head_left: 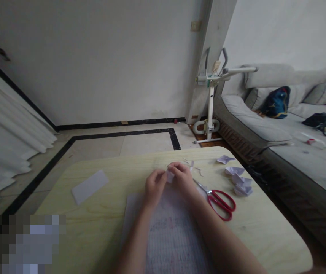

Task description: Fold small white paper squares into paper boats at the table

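Note:
Between my two hands is a small piece of white paper (170,176), pinched by the fingers of both. My left hand (155,186) grips its left side and my right hand (182,178) its right side; part of it is hidden by the fingers. Under my forearms lies a large sheet with handwriting (174,232). Scissors with red handles (221,203) rest just right of my right hand. Thin paper scraps (199,171) are scattered beyond that hand. Several folded paper pieces (238,179) sit along the table's right side.
On the left of the wooden table (94,228) lies a blank folded white paper (90,186). A grey sofa (308,160) with a blue bag (277,102) stands to the right, where a person's arm shows at the edge. White exercise equipment (210,102) stands by the wall.

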The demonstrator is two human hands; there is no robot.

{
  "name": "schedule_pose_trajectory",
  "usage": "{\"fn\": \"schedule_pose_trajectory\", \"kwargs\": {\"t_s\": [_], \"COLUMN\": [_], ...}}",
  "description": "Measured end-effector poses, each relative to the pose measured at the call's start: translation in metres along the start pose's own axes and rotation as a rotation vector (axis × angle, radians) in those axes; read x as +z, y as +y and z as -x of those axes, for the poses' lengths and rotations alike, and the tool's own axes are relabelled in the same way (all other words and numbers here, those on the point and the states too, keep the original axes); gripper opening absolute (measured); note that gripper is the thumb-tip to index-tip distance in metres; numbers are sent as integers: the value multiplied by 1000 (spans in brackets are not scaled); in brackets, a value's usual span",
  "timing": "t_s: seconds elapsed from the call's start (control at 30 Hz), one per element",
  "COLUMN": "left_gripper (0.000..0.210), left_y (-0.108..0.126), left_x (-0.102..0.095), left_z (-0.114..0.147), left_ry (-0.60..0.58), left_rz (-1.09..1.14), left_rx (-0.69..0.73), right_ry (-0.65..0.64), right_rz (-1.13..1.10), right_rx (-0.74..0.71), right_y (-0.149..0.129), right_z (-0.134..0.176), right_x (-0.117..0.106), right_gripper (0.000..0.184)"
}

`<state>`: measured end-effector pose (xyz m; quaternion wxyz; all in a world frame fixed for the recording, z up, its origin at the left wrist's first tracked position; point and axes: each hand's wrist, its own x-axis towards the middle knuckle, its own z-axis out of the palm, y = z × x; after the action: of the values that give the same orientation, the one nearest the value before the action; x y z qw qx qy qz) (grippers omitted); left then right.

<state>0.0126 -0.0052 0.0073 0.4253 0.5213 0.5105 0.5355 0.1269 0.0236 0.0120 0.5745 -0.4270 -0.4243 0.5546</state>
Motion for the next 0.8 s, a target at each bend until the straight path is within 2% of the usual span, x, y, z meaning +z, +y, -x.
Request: {"fn": "schedule_pose_trajectory", "kwargs": {"t_s": [0.2, 0.33, 0.57, 0.7, 0.8], "left_gripper": [20, 19, 23, 23, 24], "left_y": [-6, -4, -1, -2, 0], "left_x": [1, 2, 3, 3, 1], "left_z": [0, 0, 2, 2, 0], "left_ry": [14, 23, -11, 2, 73], "left_rz": [-3, 30, 46, -6, -19], "left_rx": [-18, -20, -51, -25, -12], "right_ry": [-14, -6, -11, 1, 2], "right_rz": [-66, -70, -248, -187, -79], "right_rx": [72, 65, 110, 102, 91], "right_y": [1, 0, -3, -4, -6], "right_z": [-2, -1, 0, 1, 3], "right_x": [-1, -1, 1, 1, 4], "right_gripper": [11, 11, 16, 21, 23]}}
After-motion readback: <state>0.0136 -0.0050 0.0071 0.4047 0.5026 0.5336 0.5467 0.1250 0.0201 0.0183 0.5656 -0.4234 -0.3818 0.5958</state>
